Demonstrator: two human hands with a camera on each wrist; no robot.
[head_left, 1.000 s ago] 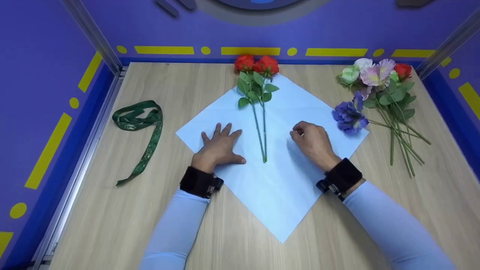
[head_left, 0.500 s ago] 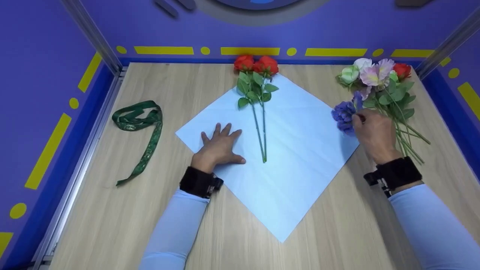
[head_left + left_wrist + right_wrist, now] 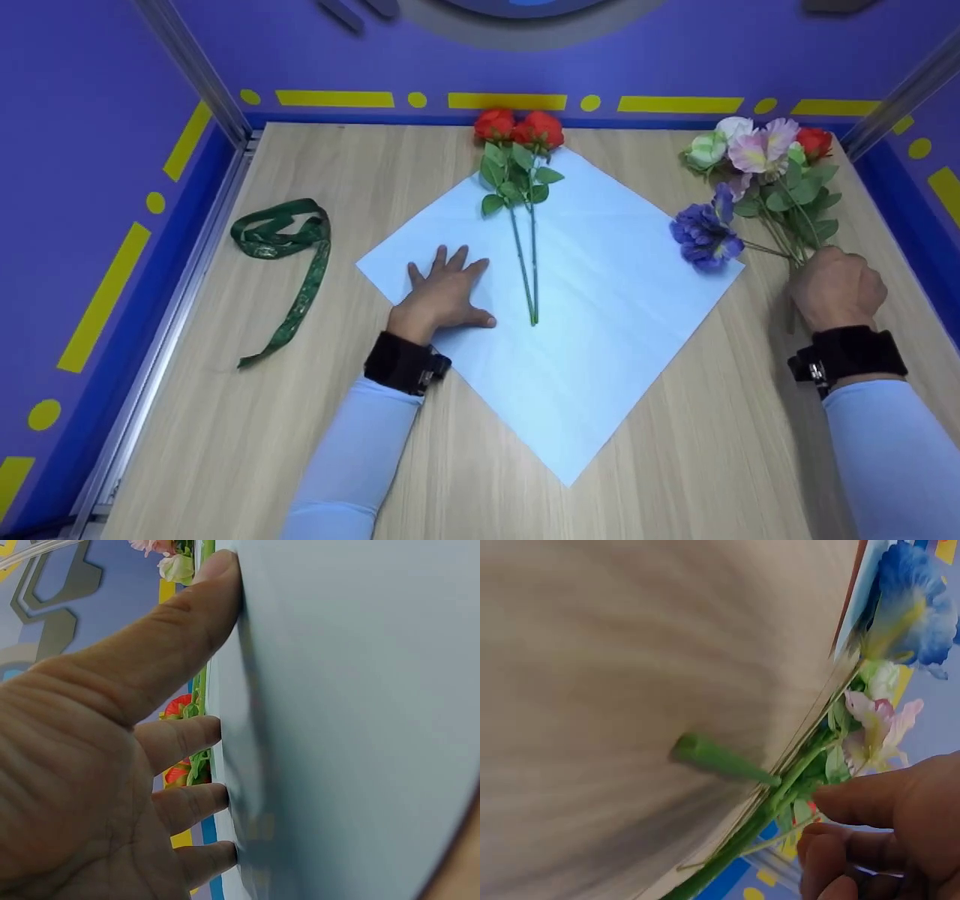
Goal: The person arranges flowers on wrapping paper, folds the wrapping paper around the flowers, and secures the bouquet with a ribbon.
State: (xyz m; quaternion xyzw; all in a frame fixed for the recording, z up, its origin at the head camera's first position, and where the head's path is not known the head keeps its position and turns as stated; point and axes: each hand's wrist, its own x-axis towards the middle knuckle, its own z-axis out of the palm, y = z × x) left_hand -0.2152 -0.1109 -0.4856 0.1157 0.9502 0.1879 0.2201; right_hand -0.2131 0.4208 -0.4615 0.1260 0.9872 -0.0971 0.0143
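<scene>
My left hand (image 3: 442,296) rests with spread fingers on a light-blue square sheet (image 3: 592,360); in the left wrist view its fingertips touch the sheet. To its right lie two red roses (image 3: 538,131), leafy stems crossing near their lower ends. At the right of the table my right hand (image 3: 838,289) is over the stems of a loose bunch of artificial flowers. From the right wrist, its fingers are loosely curled, thumb and forefinger apart, close to the green stems (image 3: 735,844). A purple-blue flower (image 3: 706,236) overlaps the sheet's right corner, its stem running toward this hand.
Beyond the right hand are a pink flower (image 3: 761,150), a pale green-white bloom (image 3: 705,152) and another red rose (image 3: 814,142). A green ribbon (image 3: 304,289) lies loosely looped at the left. Blue panels (image 3: 600,67) border the table's back and sides.
My right hand has moved right, from over the sheet, past the purple-blue flower, to the bunch's stems. The left hand stays on the sheet. The head view has shifted slightly.
</scene>
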